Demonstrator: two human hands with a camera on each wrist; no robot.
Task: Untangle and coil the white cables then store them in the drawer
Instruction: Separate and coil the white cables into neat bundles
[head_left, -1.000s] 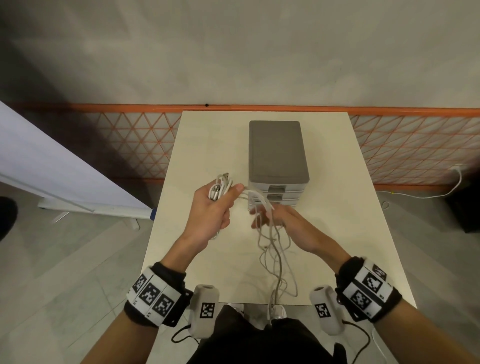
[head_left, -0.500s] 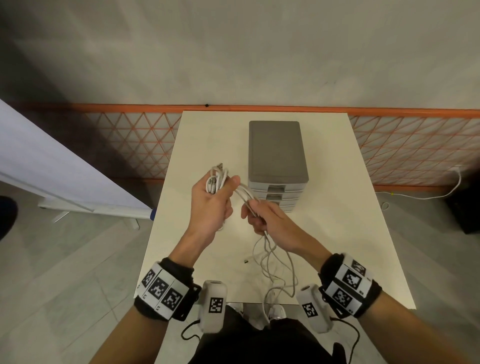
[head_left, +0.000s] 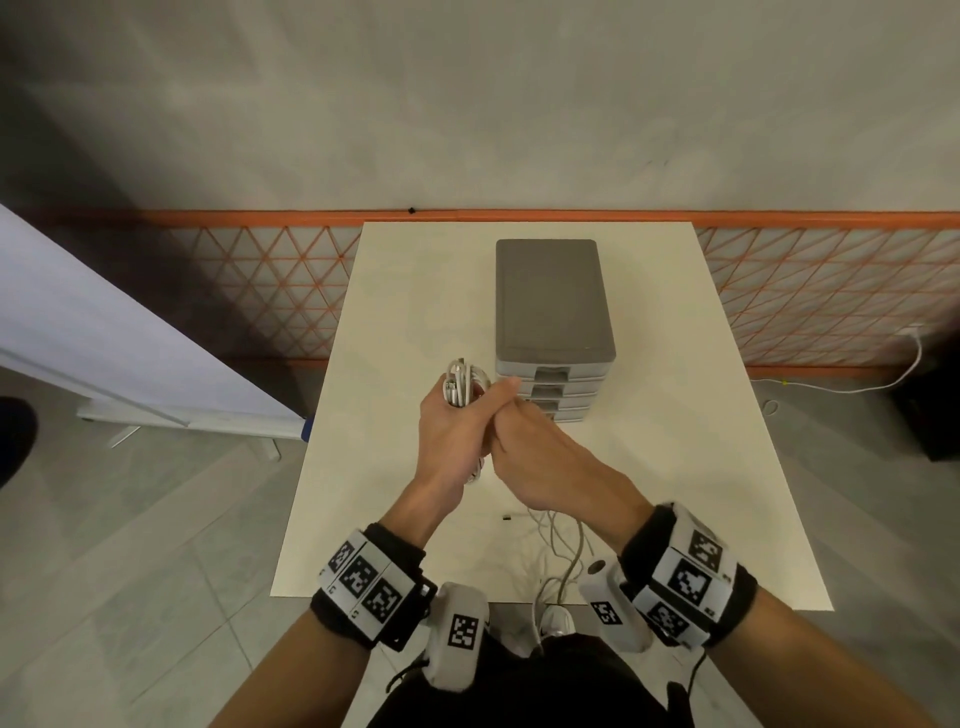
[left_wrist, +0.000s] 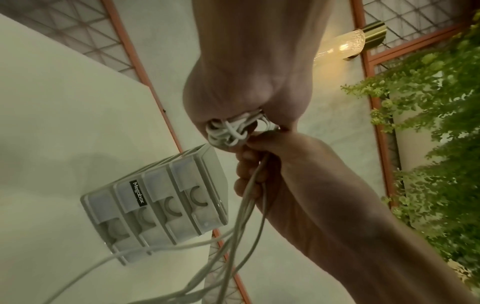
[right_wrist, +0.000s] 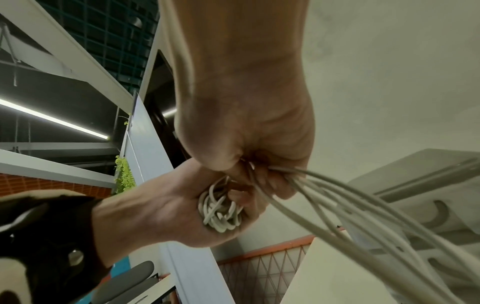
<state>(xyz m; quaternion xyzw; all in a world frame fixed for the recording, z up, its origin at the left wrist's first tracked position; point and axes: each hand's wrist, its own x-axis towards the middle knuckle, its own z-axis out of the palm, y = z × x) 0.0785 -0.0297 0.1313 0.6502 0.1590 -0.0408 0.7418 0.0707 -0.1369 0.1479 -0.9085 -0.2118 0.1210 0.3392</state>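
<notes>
White cables (head_left: 464, 383) sit partly wound into a small coil inside the left hand (head_left: 451, 432), whose grip is clamped around the bundle; loops and a connector end poke out above the thumb side in the head view. From the left wrist view the lower end of the coil (left_wrist: 228, 131) shows as a knot of white loops bulging out under the curled fingers. The right hand (head_left: 540, 457) is pressed against the left, touching it, and its grip is clamped on the loose strands (right_wrist: 324, 197) that run out of the coil; in the right wrist view these strands fan out from between the curled fingers (right_wrist: 275, 185) and sweep away toward the lower right. Below the hands the free lengths (head_left: 563, 551) trail down across the near part of the desk (head_left: 395, 322) and hang over its front edge. A small dark connector end (head_left: 505, 517) lies on the desk just left of those strands.

Both hands are held above the desk, just in front of the grey drawer unit (head_left: 553, 296), which stands upright toward the back middle of the desk with its stacked drawers (left_wrist: 161, 203) facing the person; all the drawers look closed, and one carries a black label. Both wrists wear black bands with black-and-white square markers (head_left: 363, 582)
</notes>
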